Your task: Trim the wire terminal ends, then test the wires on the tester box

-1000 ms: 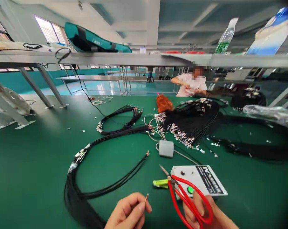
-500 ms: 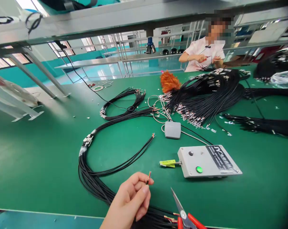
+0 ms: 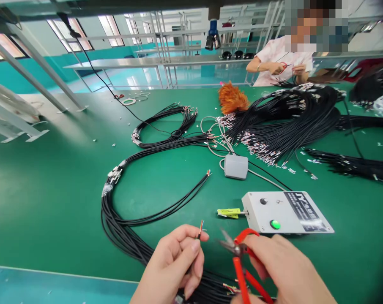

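Observation:
Near the front edge, my left hand point(image 3: 174, 264) pinches a black cable point(image 3: 199, 235) between thumb and fingers. Thin coloured wires stick up from the cable's end. To the right, my right hand point(image 3: 283, 261) grips red-handled scissors point(image 3: 240, 270). Their blades are parted and point left toward the cable end, a short way from it. A bundle of black cables point(image 3: 115, 228) curves over the bench and passes beneath my left hand. Stripped ends show below the scissors.
A grey box with a green button point(image 3: 275, 224) and yellow-green tip point(image 3: 228, 213) lies right. Behind it are a small grey box point(image 3: 236, 167), heaped black cables point(image 3: 293, 122) and an orange duster point(image 3: 232, 99). Across the bench point(image 3: 52, 181) a co-worker point(image 3: 274, 59) holds red-handled scissors.
My right hand has come into view and grips the scissors, which are now raised and nearer the cable end. My left hand keeps its pinch. The view has tilted slightly downward.

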A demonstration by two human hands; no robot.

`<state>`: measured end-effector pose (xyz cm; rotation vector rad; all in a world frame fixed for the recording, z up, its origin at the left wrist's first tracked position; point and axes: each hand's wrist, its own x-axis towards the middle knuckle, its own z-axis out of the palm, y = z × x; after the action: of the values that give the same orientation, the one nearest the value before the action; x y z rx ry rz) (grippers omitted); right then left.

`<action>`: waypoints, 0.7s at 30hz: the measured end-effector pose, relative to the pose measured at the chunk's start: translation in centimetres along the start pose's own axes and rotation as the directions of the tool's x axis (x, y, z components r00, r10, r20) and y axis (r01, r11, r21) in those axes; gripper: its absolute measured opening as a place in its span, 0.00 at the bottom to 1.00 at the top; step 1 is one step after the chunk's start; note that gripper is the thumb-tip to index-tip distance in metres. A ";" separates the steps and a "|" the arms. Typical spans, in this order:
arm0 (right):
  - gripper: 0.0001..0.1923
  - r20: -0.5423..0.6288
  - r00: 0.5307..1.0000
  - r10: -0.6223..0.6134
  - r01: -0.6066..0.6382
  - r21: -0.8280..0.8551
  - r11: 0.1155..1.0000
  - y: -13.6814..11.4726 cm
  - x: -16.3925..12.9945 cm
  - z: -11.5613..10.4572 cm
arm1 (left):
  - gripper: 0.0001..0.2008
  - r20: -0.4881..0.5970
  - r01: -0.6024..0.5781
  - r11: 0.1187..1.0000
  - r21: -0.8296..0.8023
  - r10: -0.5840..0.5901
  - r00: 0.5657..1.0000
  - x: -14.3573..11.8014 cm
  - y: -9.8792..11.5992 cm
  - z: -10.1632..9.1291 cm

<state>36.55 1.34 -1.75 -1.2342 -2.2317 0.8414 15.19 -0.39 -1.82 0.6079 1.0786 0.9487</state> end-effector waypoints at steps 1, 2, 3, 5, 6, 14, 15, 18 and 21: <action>0.17 -0.036 0.995 -0.092 0.083 -0.190 0.978 -0.3 0.7 0.0 | 0.15 -0.011 -0.003 1.000 -0.003 0.003 1.000 -0.1 0.0 0.1; 0.16 -0.046 0.984 -0.170 0.146 -0.332 0.932 -0.5 1.2 0.1 | 0.15 -0.014 -0.003 1.000 -0.006 0.003 1.000 -0.3 0.0 0.1; 0.14 -0.043 0.971 -0.233 0.193 -0.431 0.882 -0.8 1.7 0.1 | 0.15 -0.020 -0.003 1.000 -0.010 0.003 1.000 -0.4 0.0 0.1; 0.13 -0.020 0.951 -0.307 0.248 -0.542 0.803 -1.1 2.2 0.2 | 0.14 -0.035 0.000 1.000 -0.015 -0.001 0.999 -0.5 0.0 0.2; 0.12 -0.009 0.945 -0.326 0.262 -0.574 0.776 -1.2 2.4 0.2 | 0.14 -0.041 0.004 1.000 -0.016 -0.004 0.999 -0.6 0.0 0.1; 0.15 0.030 0.919 -0.393 0.314 -0.658 0.684 -1.4 3.5 -0.6 | 0.13 -0.038 0.032 0.999 -0.023 -0.032 0.999 -0.6 0.4 0.1; 0.17 0.024 0.915 -0.403 0.319 -0.656 0.684 -1.5 3.6 -0.6 | 0.13 -0.040 0.031 0.999 -0.023 -0.032 0.999 -0.6 0.5 0.2; 0.23 0.028 0.910 -0.415 0.332 -0.651 0.683 -1.7 3.9 -0.7 | 0.11 -0.048 0.034 0.999 -0.020 -0.035 0.998 -0.8 0.7 0.2; 0.26 0.057 0.911 -0.408 0.342 -0.657 0.672 -1.8 4.1 -0.7 | 0.10 -0.046 0.038 0.999 -0.011 -0.039 0.998 -0.9 0.8 0.2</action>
<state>33.93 4.37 0.36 -0.9641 -2.6614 -0.2057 15.00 -0.77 -0.73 0.5577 1.1220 0.9382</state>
